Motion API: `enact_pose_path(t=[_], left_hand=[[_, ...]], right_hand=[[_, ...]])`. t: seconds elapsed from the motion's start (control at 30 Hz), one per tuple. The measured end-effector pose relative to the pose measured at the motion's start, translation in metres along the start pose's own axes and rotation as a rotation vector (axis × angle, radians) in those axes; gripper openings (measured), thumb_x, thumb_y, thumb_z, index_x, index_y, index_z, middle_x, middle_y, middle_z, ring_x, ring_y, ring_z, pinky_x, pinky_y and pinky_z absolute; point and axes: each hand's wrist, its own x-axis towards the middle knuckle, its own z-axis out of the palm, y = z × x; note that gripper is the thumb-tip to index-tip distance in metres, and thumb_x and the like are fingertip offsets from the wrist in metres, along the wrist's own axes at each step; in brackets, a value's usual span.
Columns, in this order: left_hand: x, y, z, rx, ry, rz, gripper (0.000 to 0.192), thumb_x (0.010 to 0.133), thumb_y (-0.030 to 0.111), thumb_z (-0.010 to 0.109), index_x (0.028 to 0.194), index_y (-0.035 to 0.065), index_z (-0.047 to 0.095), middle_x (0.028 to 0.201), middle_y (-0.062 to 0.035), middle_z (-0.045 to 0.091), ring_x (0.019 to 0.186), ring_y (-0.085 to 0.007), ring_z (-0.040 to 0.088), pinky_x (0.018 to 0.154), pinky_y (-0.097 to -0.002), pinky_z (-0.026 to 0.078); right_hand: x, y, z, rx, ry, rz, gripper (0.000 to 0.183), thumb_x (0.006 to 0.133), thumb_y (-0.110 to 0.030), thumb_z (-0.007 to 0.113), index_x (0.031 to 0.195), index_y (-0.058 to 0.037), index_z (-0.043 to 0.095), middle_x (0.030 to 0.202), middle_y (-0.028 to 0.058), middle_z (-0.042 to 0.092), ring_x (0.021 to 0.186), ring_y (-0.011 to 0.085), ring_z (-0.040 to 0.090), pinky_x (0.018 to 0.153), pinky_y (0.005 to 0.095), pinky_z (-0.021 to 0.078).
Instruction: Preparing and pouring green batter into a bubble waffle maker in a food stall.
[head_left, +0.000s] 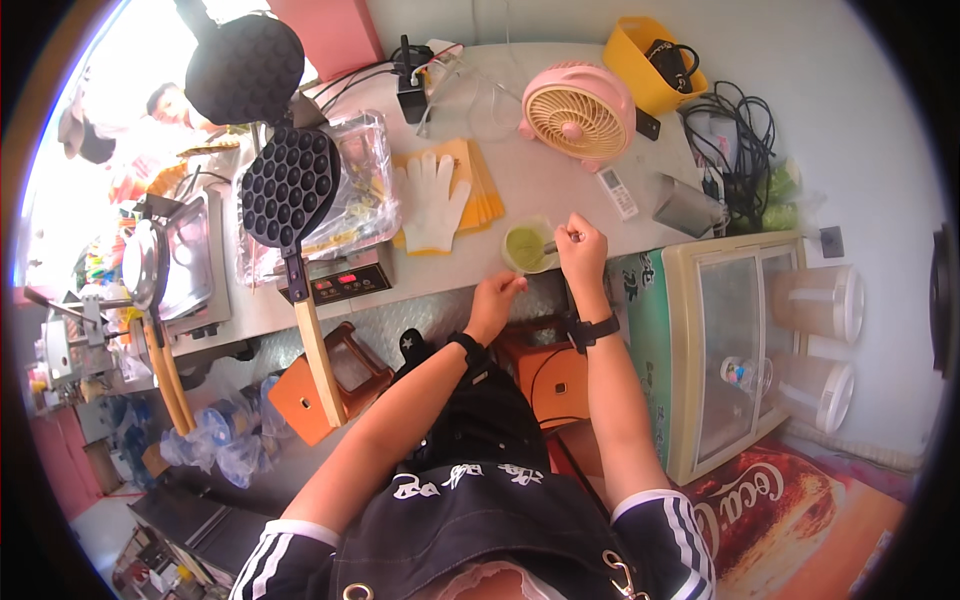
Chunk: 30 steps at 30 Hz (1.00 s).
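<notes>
A clear cup (512, 225) of green batter (525, 249) stands near the front edge of the worktop. My right hand (583, 253) is closed around a metal utensil (551, 247) that slants into the batter; its lower end is hidden there, so its exact kind is unclear. At the near side of the cup, my left hand (493, 306) has its fingertips drawn together by the rim. Whether they pinch the cup does not show. A white work glove (433, 199) lies left of the cup on yellow paper bags (480, 184).
Left, an open egg-waffle pan (289, 187) extends its wooden handle (319, 364) past the counter edge. A pink fan (577, 112), remote control (616, 193) and metal container (686, 205) sit beyond my right hand. A glass-topped freezer (727, 352) stands right; orange stools (551, 382) are below. A person (171, 105) is outside.
</notes>
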Motion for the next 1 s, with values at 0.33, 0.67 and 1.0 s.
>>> enact_pose_path(t=[0.33, 0.67, 1.0], left_hand=[[0.027, -0.033, 0.058, 0.248, 0.128, 0.395, 0.043, 0.092, 0.015, 0.059, 0.128, -0.0056, 0.051, 0.089, -0.0223, 0.069, 0.087, -0.0439, 0.065, 0.075, -0.0444, 0.052], [-0.099, 0.087, -0.057, 0.673, -0.255, 0.354, 0.050, 0.090, 0.025, 0.064, 0.133, 0.0029, 0.051, 0.113, -0.0218, 0.065, 0.101, -0.0401, 0.063, 0.088, -0.0476, 0.049], [-0.220, 0.131, -0.215, 0.412, 0.067, 0.275, 0.030, 0.088, 0.002, 0.063, 0.118, 0.0058, 0.066, 0.106, -0.0113, 0.068, 0.105, -0.0304, 0.062, 0.091, -0.0387, 0.049]], right_hand=[[-0.049, 0.016, 0.038, 0.202, 0.022, 0.431, 0.041, 0.097, -0.037, 0.057, 0.117, -0.0016, 0.050, 0.100, 0.0153, 0.060, 0.082, 0.0231, 0.058, 0.073, 0.0365, 0.0464], [-0.040, 0.004, 0.066, 0.608, 0.101, 0.664, 0.040, 0.098, -0.035, 0.054, 0.121, -0.0027, 0.045, 0.103, 0.0125, 0.054, 0.084, 0.0237, 0.059, 0.065, 0.0334, 0.0495], [-0.012, -0.030, 0.037, 0.336, 0.359, 0.117, 0.008, 0.090, -0.007, 0.051, 0.091, -0.0030, 0.043, 0.083, 0.0038, 0.042, 0.075, 0.0152, 0.042, 0.072, 0.0316, 0.0424]])
